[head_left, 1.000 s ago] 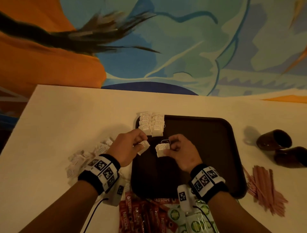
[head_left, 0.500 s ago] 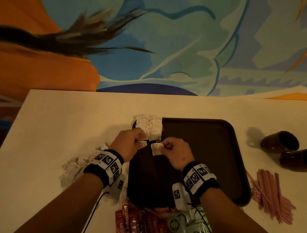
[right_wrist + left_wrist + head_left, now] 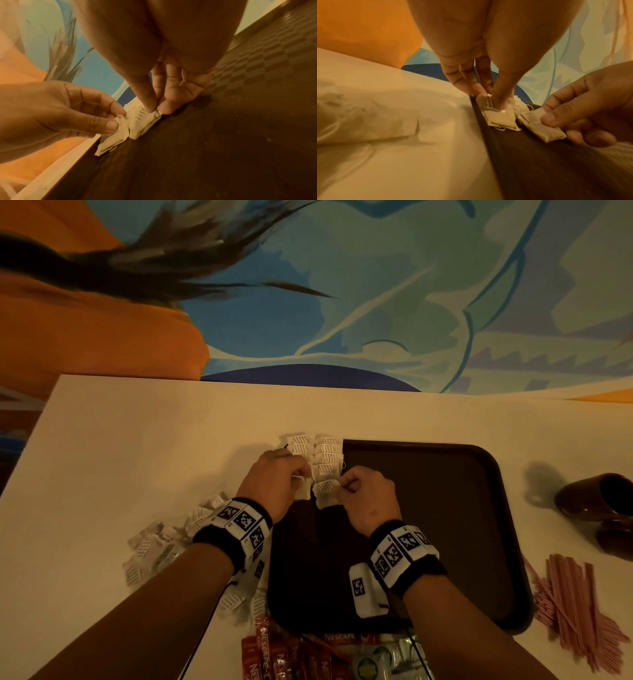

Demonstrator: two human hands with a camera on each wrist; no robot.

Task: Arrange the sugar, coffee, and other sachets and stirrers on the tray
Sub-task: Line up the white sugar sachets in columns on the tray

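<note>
A dark brown tray lies on the cream table. Two short rows of white tea-bag sachets overlap at its far left corner. My left hand pinches one white sachet at the tray's left rim. Beside it my right hand pinches another white sachet by its top edge, low over the tray just below the rows. In the right wrist view both sachets lie side by side, touching the tray floor.
A loose heap of white sachets lies left of the tray. Red coffee sticks and green-printed sachets sit at the near edge. Pink stirrers lie right of the tray, with two dark brown cups beyond them.
Both hands moved forward toward the tray's far left corner, carrying their sachets down next to the rows of sachets.
</note>
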